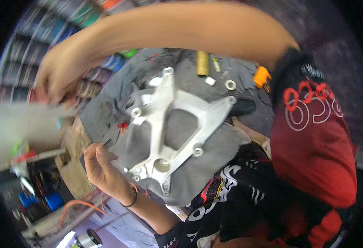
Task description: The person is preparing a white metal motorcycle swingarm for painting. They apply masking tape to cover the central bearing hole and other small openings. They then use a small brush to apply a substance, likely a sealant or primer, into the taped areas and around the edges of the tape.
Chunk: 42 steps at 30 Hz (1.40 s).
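Observation:
My left hand (102,169) is raised at the lower left, pinching a small dark flat piece (108,143) between thumb and fingertips. Its material is not clear. Just right of that hand, a silver-grey cast metal bracket (163,124) with several bolt-hole bosses lies on a grey cloth (212,167). My right arm stretches across the top of the view. At its end, my right hand (57,77) is blurred and bent downward in front of stacked paint cans (25,51). Its fingertips are partly hidden, so I cannot tell whether they hold anything.
Beyond the bracket lie a gold cylinder (203,63), a white block (210,81), a ring-shaped roll (230,85) and an orange object (261,77). An orange hose (79,203) runs along a bench edge at lower left. Brown cardboard (73,176) stands beside my left hand.

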Each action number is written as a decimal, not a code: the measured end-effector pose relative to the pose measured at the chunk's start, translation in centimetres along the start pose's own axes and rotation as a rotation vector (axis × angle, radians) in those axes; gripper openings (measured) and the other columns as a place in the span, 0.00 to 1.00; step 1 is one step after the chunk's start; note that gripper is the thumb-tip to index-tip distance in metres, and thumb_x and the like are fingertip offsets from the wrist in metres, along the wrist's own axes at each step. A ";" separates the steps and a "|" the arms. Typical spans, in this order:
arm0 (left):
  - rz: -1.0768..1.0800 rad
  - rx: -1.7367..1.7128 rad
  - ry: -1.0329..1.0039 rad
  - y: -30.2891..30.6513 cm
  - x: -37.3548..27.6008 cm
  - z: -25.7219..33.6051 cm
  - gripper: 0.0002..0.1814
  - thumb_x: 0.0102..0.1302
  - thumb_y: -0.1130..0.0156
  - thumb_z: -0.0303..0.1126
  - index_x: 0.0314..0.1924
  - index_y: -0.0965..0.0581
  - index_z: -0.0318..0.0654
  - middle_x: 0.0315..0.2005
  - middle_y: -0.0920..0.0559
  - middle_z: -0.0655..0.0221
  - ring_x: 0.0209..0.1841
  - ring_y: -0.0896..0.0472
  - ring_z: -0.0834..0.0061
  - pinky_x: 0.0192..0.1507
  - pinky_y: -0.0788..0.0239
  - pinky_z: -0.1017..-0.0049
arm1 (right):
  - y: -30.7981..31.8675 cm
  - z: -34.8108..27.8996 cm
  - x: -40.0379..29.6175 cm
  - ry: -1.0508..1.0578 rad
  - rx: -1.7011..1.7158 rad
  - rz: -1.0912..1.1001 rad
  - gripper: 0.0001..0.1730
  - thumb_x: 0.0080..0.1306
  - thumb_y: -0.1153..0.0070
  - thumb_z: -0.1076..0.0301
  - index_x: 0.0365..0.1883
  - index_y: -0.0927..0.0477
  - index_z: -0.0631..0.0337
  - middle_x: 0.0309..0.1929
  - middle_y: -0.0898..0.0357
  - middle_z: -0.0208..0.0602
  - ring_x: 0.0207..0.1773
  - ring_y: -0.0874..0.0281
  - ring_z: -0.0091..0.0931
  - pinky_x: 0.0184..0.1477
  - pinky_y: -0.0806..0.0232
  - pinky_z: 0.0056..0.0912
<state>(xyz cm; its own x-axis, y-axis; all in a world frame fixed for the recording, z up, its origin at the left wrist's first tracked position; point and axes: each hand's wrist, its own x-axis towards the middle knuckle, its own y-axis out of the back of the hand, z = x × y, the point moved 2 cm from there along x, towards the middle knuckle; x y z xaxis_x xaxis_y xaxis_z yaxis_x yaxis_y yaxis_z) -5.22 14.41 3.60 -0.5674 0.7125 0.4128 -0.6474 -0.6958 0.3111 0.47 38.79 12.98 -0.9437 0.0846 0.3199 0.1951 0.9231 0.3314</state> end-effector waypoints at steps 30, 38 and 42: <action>-0.403 0.280 -0.415 -29.0 2.4 -2.9 0.09 0.61 0.42 0.28 0.30 0.14 0.36 0.34 0.18 0.47 0.38 0.14 0.47 0.42 0.19 0.56 | -1.8 -3.6 -0.6 0.200 -0.357 -0.081 0.11 0.64 0.41 0.75 0.42 0.16 0.72 0.30 0.14 0.38 0.31 0.18 0.23 0.34 0.26 0.27; -0.419 0.293 -0.391 -25.7 2.8 -3.0 0.09 0.68 0.40 0.33 0.39 0.16 0.36 0.34 0.18 0.52 0.39 0.16 0.49 0.43 0.22 0.55 | -0.8 -2.8 -6.3 0.048 0.002 0.278 0.08 0.70 0.38 0.77 0.46 0.16 0.69 0.35 0.14 0.37 0.35 0.17 0.20 0.38 0.24 0.21; -0.362 0.210 -0.287 -19.0 0.0 0.1 0.09 0.63 0.31 0.34 0.38 0.18 0.36 0.32 0.18 0.56 0.35 0.16 0.55 0.38 0.24 0.59 | 1.2 -2.3 -11.0 -0.023 0.027 0.517 0.09 0.70 0.38 0.75 0.48 0.17 0.67 0.35 0.15 0.36 0.35 0.17 0.20 0.35 0.25 0.19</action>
<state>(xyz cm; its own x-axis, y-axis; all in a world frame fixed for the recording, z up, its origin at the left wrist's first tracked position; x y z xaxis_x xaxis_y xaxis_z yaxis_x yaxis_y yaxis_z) 7.11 27.66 -2.26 -0.1436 0.8781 0.4565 -0.6432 -0.4334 0.6312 11.69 38.13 11.89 -0.7319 0.5400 0.4156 0.6305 0.7681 0.1123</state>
